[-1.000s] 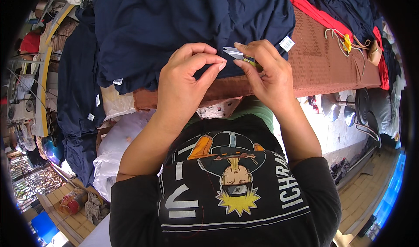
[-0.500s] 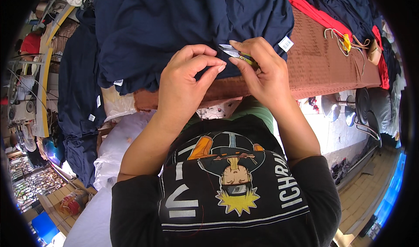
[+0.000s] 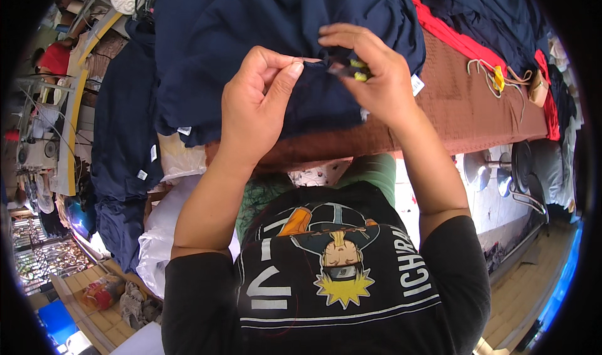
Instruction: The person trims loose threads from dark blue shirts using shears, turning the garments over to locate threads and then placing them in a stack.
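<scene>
My left hand (image 3: 257, 101) pinches a small fold of the navy garment (image 3: 226, 88) between thumb and forefinger. A narrow bit of the dark cloth stretches from that pinch toward the right hand. Closed round small thread snips (image 3: 359, 70) with yellow-and-black handles, my right hand (image 3: 387, 73) is just to the right, its fingers blurred by motion. The snips' blades are smeared, so I cannot tell whether they touch the cloth. The garment lies in a loose heap on the brown-covered table (image 3: 461, 95).
A red strip of cloth (image 3: 433, 19) and more navy fabric (image 3: 489, 10) lie at the far right, near pale cords with a yellow piece (image 3: 498, 78). Navy cloth with white tags (image 3: 122, 129) hangs at left above white plastic (image 3: 172, 220). A black stool (image 3: 523, 167) stands right.
My left hand has lifted slightly and now grips a bit of cloth. The right hand has moved up with the snips. The navy garment has shifted a little.
</scene>
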`<state>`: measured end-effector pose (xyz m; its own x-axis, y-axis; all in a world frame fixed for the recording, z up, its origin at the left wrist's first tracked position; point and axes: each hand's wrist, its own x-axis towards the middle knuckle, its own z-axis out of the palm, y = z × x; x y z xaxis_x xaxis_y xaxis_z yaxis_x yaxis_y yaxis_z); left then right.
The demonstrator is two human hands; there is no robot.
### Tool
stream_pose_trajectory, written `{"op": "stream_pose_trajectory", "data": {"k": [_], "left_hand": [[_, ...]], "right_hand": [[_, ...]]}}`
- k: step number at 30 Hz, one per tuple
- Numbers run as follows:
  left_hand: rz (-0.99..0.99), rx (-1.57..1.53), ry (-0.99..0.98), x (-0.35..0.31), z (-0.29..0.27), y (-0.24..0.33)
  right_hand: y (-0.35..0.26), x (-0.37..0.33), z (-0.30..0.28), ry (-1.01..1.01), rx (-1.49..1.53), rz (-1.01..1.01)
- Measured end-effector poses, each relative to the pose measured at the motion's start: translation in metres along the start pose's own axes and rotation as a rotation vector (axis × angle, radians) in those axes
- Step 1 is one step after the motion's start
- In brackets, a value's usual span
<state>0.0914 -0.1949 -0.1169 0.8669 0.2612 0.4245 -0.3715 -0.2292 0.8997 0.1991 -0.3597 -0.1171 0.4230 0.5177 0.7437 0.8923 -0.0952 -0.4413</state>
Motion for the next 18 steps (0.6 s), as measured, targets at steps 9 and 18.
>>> {"op": "stream_pose_trajectory", "data": {"k": [9, 18], "left_hand": [[-0.376, -0.734, -0.148, 0.004, -0.011, -0.001], [-0.498, -0.859, -0.158, 0.004, -0.012, 0.000]], "right_hand": [[0.017, 0.030, -0.010, -0.193, 0.618, 0.496], [-0.027, 0.016, -0.028, 0.097, 0.010, 0.278]]}}
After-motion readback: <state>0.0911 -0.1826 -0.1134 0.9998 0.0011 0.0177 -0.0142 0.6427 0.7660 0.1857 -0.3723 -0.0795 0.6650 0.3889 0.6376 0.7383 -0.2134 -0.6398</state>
